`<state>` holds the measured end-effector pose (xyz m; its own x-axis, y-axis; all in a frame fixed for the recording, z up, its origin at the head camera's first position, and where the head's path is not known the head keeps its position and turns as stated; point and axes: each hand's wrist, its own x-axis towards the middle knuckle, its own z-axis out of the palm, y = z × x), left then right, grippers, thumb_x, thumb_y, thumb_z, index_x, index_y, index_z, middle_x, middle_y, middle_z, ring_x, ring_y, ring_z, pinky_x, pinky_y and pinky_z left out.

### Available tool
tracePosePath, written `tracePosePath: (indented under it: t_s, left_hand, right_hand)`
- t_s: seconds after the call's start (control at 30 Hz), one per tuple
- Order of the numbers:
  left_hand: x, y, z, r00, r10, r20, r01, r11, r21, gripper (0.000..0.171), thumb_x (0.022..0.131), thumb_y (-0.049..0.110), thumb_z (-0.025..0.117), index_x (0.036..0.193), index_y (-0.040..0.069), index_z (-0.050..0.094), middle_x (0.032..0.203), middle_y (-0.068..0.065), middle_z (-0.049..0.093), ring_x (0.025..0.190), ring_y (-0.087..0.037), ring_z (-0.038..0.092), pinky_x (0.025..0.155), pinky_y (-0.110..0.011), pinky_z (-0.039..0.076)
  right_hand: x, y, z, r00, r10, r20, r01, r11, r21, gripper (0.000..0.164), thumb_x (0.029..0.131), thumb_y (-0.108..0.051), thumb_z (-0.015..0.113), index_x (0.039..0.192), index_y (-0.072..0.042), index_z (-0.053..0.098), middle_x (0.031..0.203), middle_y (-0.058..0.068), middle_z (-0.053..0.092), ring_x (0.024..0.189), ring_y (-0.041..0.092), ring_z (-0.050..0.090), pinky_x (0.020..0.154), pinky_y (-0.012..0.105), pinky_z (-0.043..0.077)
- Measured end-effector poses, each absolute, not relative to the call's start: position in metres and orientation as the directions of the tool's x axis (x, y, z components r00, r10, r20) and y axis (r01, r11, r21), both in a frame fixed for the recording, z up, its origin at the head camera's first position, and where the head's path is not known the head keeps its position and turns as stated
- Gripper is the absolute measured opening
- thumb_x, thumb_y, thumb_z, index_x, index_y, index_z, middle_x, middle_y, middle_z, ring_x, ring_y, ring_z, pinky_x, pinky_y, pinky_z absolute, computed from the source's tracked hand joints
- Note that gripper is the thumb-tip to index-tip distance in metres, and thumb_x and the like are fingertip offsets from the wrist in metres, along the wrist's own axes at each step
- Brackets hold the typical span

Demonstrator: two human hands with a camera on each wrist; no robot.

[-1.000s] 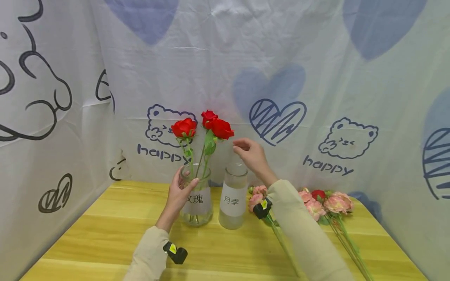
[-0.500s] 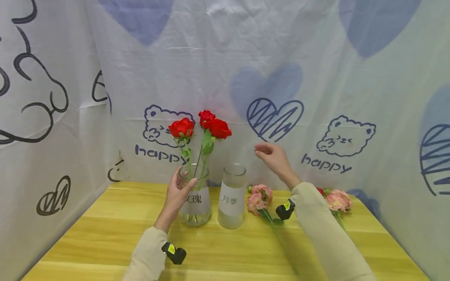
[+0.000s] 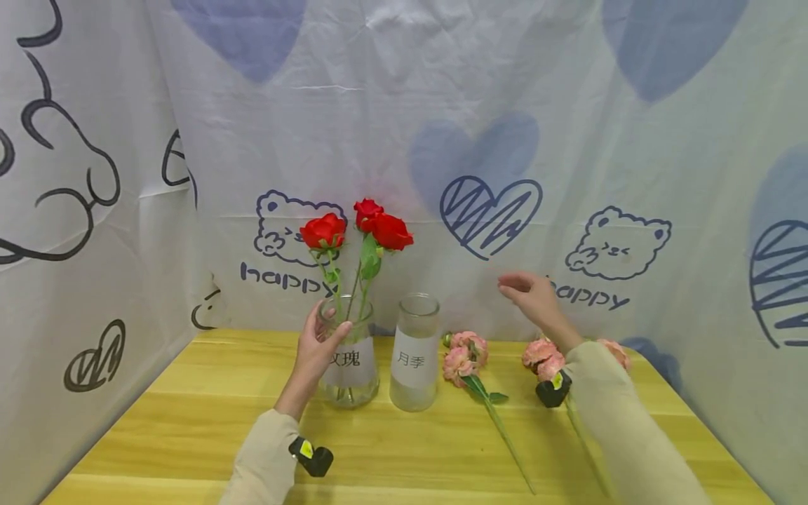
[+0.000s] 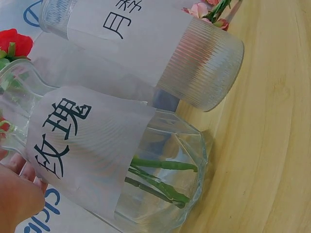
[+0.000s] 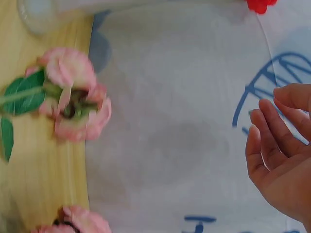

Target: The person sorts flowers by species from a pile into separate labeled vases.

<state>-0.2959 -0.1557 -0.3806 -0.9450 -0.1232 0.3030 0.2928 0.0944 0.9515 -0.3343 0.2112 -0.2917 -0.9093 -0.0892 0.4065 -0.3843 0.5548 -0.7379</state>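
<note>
My left hand holds a glass vase at its neck, with the thumb in front and the fingers on the far left side. Three red roses stand in this vase, and their green stems show through the glass in the left wrist view. A white label with dark characters wraps it. Beside it on the right is a narrower ribbed glass vase, also labelled and without flowers. My right hand is raised above the pink flowers at the right, its fingers loosely bent with nothing between them.
A pink flower stem lies on the wooden table right of the vases. More pink flowers lie under my right forearm, partly hidden by it. A printed cloth hangs behind the table and on its sides.
My right hand has moved right and slightly down, away from the roses and over the pink flowers. My left hand stays on the rose vase.
</note>
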Motion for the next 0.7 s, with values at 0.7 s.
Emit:
tracePosePath:
  t_s: [0.7]
  left_hand:
    - [-0.294,-0.155,-0.377,-0.953,-0.111,0.282,0.274,0.074,0.959,0.081,0.093,0.026,0.065,0.154,0.007,0.015,0.152,-0.018,0.033,0.141,-0.034,0.025,0.116,-0.045,0.018]
  right_hand:
    - [-0.329,0.321,-0.344,-0.956,-0.027,0.293,-0.252,0.589,-0.768,0.036,0.099,-0.019,0.054,0.123,0.007,0.059,0.117,0.025,0.063,0.104,0.035,0.061,0.081,0.037,0.054]
